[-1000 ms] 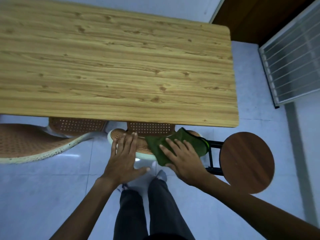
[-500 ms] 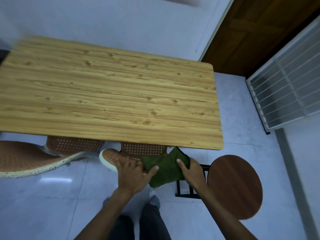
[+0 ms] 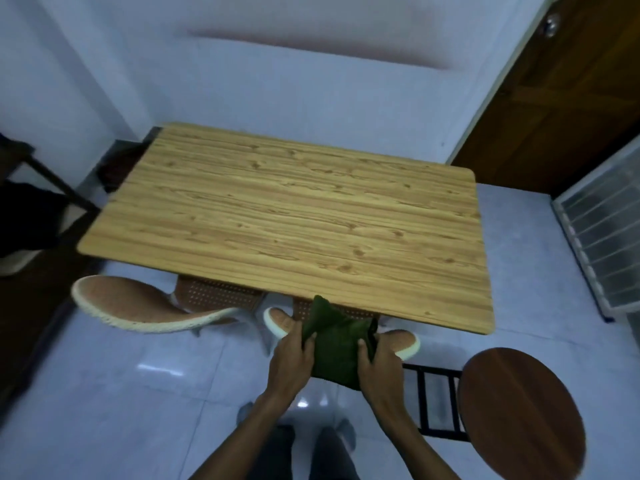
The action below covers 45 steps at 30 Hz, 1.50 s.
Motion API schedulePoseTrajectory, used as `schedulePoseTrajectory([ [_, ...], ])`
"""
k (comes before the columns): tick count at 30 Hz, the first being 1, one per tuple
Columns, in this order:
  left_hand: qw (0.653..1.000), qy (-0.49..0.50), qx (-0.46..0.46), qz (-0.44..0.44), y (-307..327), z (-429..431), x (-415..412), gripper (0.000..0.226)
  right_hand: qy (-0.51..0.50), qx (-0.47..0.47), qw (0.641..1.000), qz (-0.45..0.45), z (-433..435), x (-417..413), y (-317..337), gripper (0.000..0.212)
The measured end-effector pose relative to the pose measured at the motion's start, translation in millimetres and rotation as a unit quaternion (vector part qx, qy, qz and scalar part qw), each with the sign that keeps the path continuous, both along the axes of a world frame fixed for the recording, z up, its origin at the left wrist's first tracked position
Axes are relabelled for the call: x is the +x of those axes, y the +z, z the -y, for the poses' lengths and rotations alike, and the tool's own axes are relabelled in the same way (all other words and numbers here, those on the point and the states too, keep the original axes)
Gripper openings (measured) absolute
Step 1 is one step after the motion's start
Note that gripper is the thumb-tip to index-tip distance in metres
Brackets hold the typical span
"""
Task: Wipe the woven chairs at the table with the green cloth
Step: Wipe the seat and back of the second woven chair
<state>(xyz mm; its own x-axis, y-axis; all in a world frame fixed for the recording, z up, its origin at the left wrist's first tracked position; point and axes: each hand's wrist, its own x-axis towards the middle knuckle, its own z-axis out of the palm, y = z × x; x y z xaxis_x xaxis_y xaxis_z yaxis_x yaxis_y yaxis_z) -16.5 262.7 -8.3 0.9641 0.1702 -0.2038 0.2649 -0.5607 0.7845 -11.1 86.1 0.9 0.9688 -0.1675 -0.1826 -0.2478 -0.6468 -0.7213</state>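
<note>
The green cloth (image 3: 334,348) was held up between the two hands, just in front of the near edge of the table (image 3: 298,216), right of its middle. It was dark green, folded or bunched into a thick pad with soft creases, and one pointed corner stood up and reached the table edge. The lower part hung down between the wrists.

The left hand (image 3: 289,358) grasped the left side of the cloth, with the thumb on the front and the fingers closed behind it. The right hand (image 3: 377,358) grasped the right side in the same way, its thumb pressed on the green surface. Both hands were clenched on the cloth.

Behind the cloth and the hands stood a woven chair (image 3: 403,339), pushed under the table. Its curved back had a brown woven face and a pale rim, and the cloth hid its middle part. Whether the cloth touched the chair could not be told. A second woven chair (image 3: 138,306) of the same kind stood to the left, turned at an angle, with its perforated seat under the table.

A round dark wooden stool (image 3: 519,410) with a black frame was near, at the right. The table top was light wood with a clear grain. The floor (image 3: 104,393) was pale and glossy.
</note>
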Motion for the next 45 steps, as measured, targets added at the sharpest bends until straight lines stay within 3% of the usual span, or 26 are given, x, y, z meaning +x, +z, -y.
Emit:
schedulePoseTrajectory([
  [4, 0.999, 0.037, -0.002, 0.019, 11.0, -57.4, -8.8, 0.038, 0.017, 0.063, 0.998, 0.013, -53.4, 1.5, 13.7, 0.004],
  [8, 0.997, 0.06, -0.035, 0.034, 15.4, -122.7, -10.6, 0.013, 0.02, 0.14, 0.99, 0.009, -117.8, 5.6, 16.6, 0.006],
  [13, 0.995, 0.057, -0.04, 0.07, 18.3, -230.3, -4.7, 0.003, -0.011, 0.159, 0.987, 0.001, -228.3, -2.1, 11.4, 0.02],
  [20, 0.996, 0.021, 0.017, 0.085, 22.1, -366.3, -4.6, 0.011, -0.018, 0.097, 0.995, -0.011, -369.1, -19.6, 5.8, 0.032],
  [25, 0.996, 0.015, 0.068, 0.06, 10.8, -420.7, -2.2, 0.023, 0.009, 0.087, 0.996, 0.011, -417.4, -24.0, 5.5, 0.017],
  [30, 0.993, 0.004, 0.104, 0.061, 8.0, -444.7, 5.0, 0.026, 0.03, 0.071, 0.997, 0.002, -436.9, -20.0, 6.6, 0.024],
  [33, 0.984, -0.011, 0.163, 0.068, 8.1, -456.6, 9.9, 0.028, 0.048, -0.033, 0.998, -0.007, -443.5, -15.4, 6.3, 0.04],
  [36, 0.974, -0.046, 0.213, 0.061, 4.4, -470.8, 14.0, 0.019, 0.116, -0.201, 0.972, 0.047, -452.0, -10.3, -2.9, 0.065],
  [41, 0.97, -0.081, 0.227, 0.028, -3.8, -492.8, 13.9, 0.023, 0.411, -0.227, 0.88, 0.077, -474.5, -1.2, -37.6, 0.068],
  [45, 0.966, -0.097, 0.24, 0.008, -6.4, -520.7, 20.7, 0.023, 0.473, -0.262, 0.84, 0.041, -497.2, 19.8, -49.9, 0.093],
])
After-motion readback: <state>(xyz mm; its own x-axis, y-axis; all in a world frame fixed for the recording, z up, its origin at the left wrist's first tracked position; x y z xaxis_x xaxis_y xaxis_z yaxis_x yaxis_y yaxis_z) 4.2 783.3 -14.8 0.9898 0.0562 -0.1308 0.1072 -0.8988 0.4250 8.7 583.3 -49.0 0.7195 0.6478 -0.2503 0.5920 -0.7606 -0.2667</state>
